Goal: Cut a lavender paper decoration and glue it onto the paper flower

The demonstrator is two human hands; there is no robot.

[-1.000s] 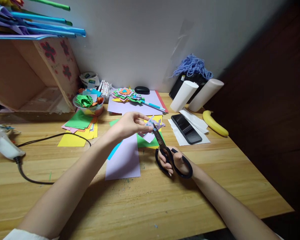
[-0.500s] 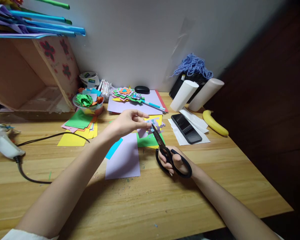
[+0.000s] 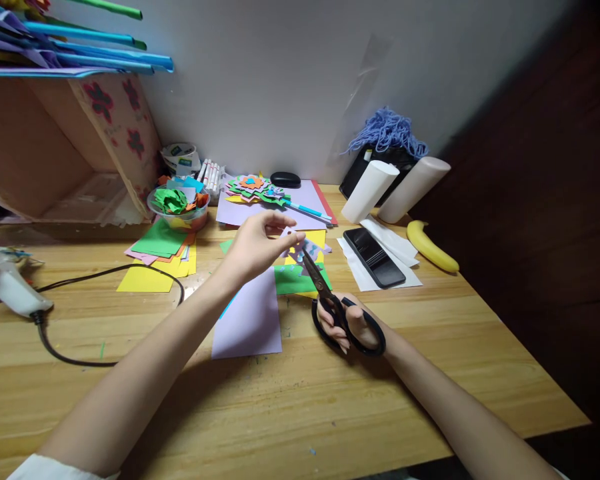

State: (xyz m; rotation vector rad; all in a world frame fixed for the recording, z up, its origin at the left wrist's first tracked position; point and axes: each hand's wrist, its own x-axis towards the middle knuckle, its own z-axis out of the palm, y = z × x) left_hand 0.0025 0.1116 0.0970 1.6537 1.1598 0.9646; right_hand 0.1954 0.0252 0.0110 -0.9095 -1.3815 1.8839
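Between the thumb and fingers of my left hand point(image 3: 263, 243) is a small piece of cut purple paper point(image 3: 291, 235). My right hand point(image 3: 343, 323) grips black-handled scissors point(image 3: 325, 287), fingers through the loops. Their blade tips meet the paper close to my left thumb; whether the blades are fully closed is hard to make out. Below the tips lie a green sheet point(image 3: 295, 281), yellow paper point(image 3: 317, 238) and purple scraps. A purple sheet point(image 3: 247, 330) rests under my left wrist, with a sliver of blue paper beside it.
A layered paper flower point(image 3: 250, 187) and a pen point(image 3: 307, 210) lie at the back. Rightward are a phone point(image 3: 375, 257), a banana point(image 3: 430, 247) and white rolls point(image 3: 370, 191). On the left stand a scrap bowl point(image 3: 183, 217), coloured sheets point(image 3: 157, 238), a glue gun point(image 3: 13, 283) and its cable.
My left hand has turned the purple paper, which now shows less beside my fingers. The scissors stay in almost the same place.
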